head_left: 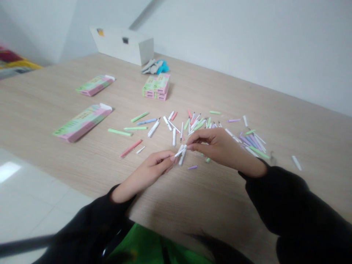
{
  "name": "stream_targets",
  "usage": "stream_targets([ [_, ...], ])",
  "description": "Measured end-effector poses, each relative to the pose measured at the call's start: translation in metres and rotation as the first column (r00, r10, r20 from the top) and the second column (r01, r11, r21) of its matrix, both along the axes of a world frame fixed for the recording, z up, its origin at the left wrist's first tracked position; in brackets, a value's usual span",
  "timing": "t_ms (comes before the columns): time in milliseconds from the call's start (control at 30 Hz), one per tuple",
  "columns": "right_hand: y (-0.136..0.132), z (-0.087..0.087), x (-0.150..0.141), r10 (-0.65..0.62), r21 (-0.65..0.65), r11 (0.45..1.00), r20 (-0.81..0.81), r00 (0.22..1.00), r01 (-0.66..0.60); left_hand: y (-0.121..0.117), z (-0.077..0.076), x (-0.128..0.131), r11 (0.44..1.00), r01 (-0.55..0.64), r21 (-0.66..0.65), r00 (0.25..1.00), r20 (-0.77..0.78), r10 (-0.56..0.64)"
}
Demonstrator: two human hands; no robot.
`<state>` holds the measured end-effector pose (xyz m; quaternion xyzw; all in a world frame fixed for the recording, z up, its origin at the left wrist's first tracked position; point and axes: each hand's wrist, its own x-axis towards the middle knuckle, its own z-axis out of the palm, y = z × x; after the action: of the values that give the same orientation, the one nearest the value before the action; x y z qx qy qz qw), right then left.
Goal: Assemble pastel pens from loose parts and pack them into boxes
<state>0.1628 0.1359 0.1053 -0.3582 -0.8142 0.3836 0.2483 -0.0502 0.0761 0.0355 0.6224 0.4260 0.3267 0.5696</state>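
Note:
My left hand (156,165) is closed in a pinch on the lower end of a slim white pen part (179,152). At the upper end of that part, the fingertips of my right hand (217,145) are pinched together. Whether this is one piece or two joined pieces cannot be made out. Just beneath the fingers lie white pen barrels (182,157) on the table. A short purple piece (192,167) rests nearer to me. Beyond my right hand spreads a loose pile of green, white, red and purple pen parts (199,124), some with dark tips, partly hidden by the hand.
Two long pink-and-green boxes (82,122) lie at the left with white end flaps out. Several similar boxes (156,86) are stacked farther back, before a grey and blue crumpled cloth (156,66) and a white box (121,46). The table (233,205) meets a wall behind.

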Motion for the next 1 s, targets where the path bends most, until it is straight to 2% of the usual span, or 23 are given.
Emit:
stream_targets([
  [133, -0.007, -0.004, -0.006, 0.021, -0.012, 1.000, 0.033, 0.999, -0.020, -0.001, -0.001, -0.001, 1.000, 0.008, 0.017, 1.000, 0.008, -0.008],
  [200, -0.006, -0.004, -0.004, 0.042, -0.073, 0.996, 0.004, 0.999, -0.042, -0.001, -0.001, -0.001, 1.000, 0.010, 0.007, 1.000, 0.015, -0.010],
  [267, 0.008, -0.002, 0.004, 0.072, -0.165, 0.983, -0.039, 0.997, -0.077, -0.002, 0.000, -0.002, 1.000, 0.004, -0.008, 1.000, 0.016, -0.004],
  [333, 0.038, -0.002, 0.022, 0.025, -0.176, 0.984, -0.025, 0.999, -0.029, -0.002, 0.001, -0.002, 1.000, -0.002, -0.019, 1.000, 0.012, 0.002],
  [367, 0.058, -0.003, 0.033, -0.054, -0.116, 0.992, 0.009, 0.999, 0.055, -0.002, 0.001, -0.002, 1.000, -0.001, -0.022, 1.000, 0.008, 0.001],
  [400, 0.080, -0.006, 0.046, -0.158, 0.005, 0.987, 0.064, 0.985, 0.158, -0.002, 0.002, -0.002, 1.000, 0.002, -0.023, 1.000, 0.006, -0.002],
  [433, 0.104, -0.011, 0.059, -0.276, 0.135, 0.957, 0.160, 0.948, 0.256, -0.002, 0.002, -0.002, 1.000, 0.007, -0.026, 1.000, 0.003, -0.007],
  [500, 0.146, -0.025, 0.084, -0.474, 0.289, 0.877, 0.393, 0.788, 0.384, -0.002, 0.002, -0.002, 1.000, 0.010, -0.030, 1.000, -0.003, -0.010],
  [567, 0.177, -0.042, 0.104, -0.518, 0.303, 0.855, 0.461, 0.720, 0.421, -0.001, 0.001, -0.002, 1.000, 0.003, -0.031, 1.000, -0.013, -0.003],
  [633, 0.194, -0.057, 0.116, -0.514, 0.284, 0.857, 0.504, 0.694, 0.429, 0.001, 0.000, -0.003, 0.999, -0.008, -0.034, 1.000, -0.027, 0.007],
  [733, 0.197, -0.070, 0.120, -0.515, 0.274, 0.856, 0.523, 0.679, 0.438, 0.002, 0.000, -0.004, 0.999, -0.008, -0.048, 0.999, -0.047, 0.006],
  [833, 0.187, -0.066, 0.111, -0.531, 0.293, 0.848, 0.482, 0.697, 0.442, 0.001, 0.001, -0.004, 0.999, 0.005, -0.039, 0.999, -0.036, -0.006],
  [933, 0.164, -0.049, 0.093, -0.465, 0.238, 0.884, 0.366, 0.806, 0.403, 0.000, 0.001, -0.003, 0.999, 0.013, -0.035, 1.000, -0.018, -0.014],
  [1000, 0.144, -0.035, 0.080, -0.334, 0.109, 0.942, 0.203, 0.920, 0.318, -0.001, 0.001, -0.003, 0.999, 0.015, -0.040, 1.000, -0.009, -0.016],
])
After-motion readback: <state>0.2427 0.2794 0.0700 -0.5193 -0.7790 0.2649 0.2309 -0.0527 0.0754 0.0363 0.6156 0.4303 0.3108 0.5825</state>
